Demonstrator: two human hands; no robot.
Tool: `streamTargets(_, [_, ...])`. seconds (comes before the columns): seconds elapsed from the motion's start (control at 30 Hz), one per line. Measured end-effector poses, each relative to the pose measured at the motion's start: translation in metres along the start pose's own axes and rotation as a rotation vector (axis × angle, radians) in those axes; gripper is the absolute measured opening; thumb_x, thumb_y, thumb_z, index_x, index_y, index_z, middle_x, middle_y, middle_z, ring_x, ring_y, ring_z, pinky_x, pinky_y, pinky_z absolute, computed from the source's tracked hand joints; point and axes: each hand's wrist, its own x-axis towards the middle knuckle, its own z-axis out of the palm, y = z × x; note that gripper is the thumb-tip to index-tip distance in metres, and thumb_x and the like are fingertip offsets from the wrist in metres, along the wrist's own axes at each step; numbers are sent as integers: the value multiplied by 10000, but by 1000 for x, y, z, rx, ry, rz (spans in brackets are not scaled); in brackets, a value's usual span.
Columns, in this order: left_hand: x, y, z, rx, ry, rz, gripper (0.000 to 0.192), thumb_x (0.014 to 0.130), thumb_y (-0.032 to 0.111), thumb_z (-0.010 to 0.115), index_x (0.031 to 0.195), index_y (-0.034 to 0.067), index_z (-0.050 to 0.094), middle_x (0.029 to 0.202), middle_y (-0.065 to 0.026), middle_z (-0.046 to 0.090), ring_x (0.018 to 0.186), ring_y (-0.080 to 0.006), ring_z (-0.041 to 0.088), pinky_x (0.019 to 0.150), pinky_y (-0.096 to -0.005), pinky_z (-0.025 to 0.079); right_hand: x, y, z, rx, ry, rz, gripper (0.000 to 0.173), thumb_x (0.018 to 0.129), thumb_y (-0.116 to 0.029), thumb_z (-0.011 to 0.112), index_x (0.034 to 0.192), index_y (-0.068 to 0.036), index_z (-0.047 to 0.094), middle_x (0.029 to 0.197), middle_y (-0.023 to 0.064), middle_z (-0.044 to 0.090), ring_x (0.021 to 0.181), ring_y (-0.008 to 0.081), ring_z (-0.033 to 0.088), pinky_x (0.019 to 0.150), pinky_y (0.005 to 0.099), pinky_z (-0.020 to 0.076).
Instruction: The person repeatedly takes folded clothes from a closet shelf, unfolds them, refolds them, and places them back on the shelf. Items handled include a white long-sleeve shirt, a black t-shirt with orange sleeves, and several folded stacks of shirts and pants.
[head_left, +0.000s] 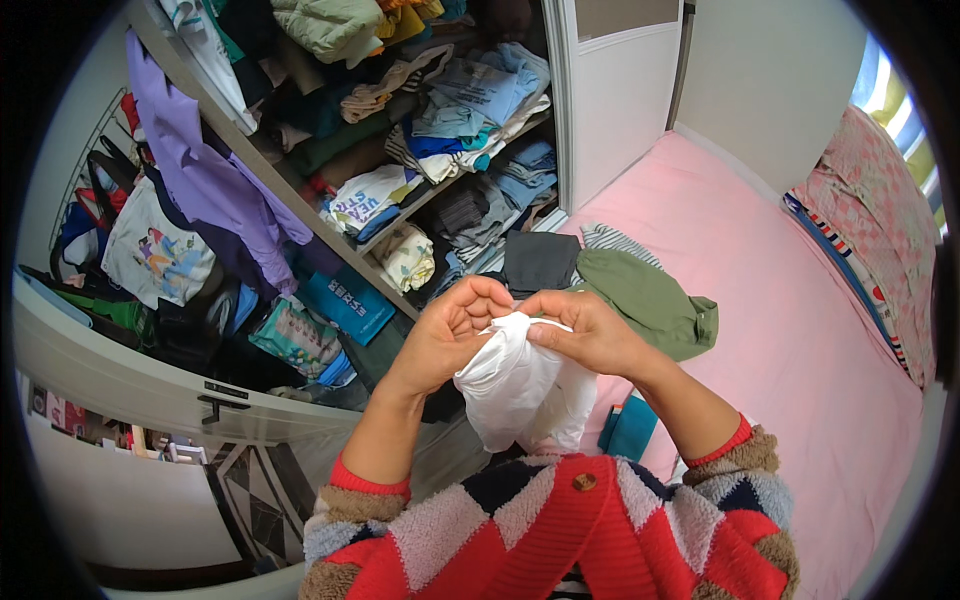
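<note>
A white cloth garment (517, 386) hangs from both hands, close in front of my chest. Its upper edge is bunched into a twist or knot between my fingers. My left hand (469, 322) pinches the gathered cloth from the left with curled fingers. From the right, my right hand (581, 326) grips the same bunch between thumb and forefinger. Just beyond my hands, an olive green garment (649, 300) lies on the pink bed sheet (780, 360), beside a folded dark grey garment (541, 262) and a striped piece (619, 244). A folded teal cloth (628, 427) lies below my right wrist.
An open wardrobe holds stacked clothes (480, 90) on shelves (420, 206). To the left hang a purple garment (180, 142) and a printed white tote bag (159, 244). A door with a black handle (217, 405) stands at lower left. Pink patterned bedding (877, 225) is piled at right.
</note>
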Motion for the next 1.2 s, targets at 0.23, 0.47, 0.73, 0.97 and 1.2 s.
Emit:
streamTargets(0.23, [-5, 1, -2, 496, 83, -155, 222, 879, 122, 646, 1064, 11, 598, 927, -19, 638, 828, -80, 584, 753, -236, 477, 7, 12, 2, -292, 130, -121, 213, 870, -142, 641, 1031, -22, 573, 762, 59, 632, 683, 104, 580, 623, 299, 460])
streamTargets(0.47, [13, 47, -47, 405, 73, 54, 276, 859, 197, 664, 1044, -8, 644, 932, -48, 663, 832, -108, 608, 772, -244, 476, -8, 19, 12, -412, 57, -382, 405, 797, -255, 714, 1102, -41, 554, 838, 126, 645, 781, 266, 642, 724, 349, 490])
streamTargets(0.73, [24, 100, -83, 556, 74, 171, 293, 849, 282, 683, 944, 14, 613, 894, -70, 630, 809, -133, 605, 747, -246, 474, -51, 82, 56, -436, -419, -112, 335, 839, -362, 626, 909, -34, 637, 796, 213, 639, 751, 399, 617, 662, 456, 471])
streamTargets(0.97, [15, 123, -88, 501, -37, 247, 257, 881, 256, 649, 914, 7, 596, 901, -207, 672, 795, -228, 668, 731, -313, 544, -53, 116, 67, -615, -312, -264, 263, 865, -303, 575, 850, -56, 665, 737, 162, 649, 720, 364, 630, 665, 462, 470])
streamTargets(1.2, [-15, 152, -80, 508, -76, 416, 147, 839, 157, 652, 832, 47, 556, 761, -191, 631, 630, -222, 607, 592, -300, 513, -43, 132, 61, -676, -15, -129, 186, 863, -227, 563, 931, -103, 683, 854, 102, 657, 827, 316, 603, 782, 449, 429])
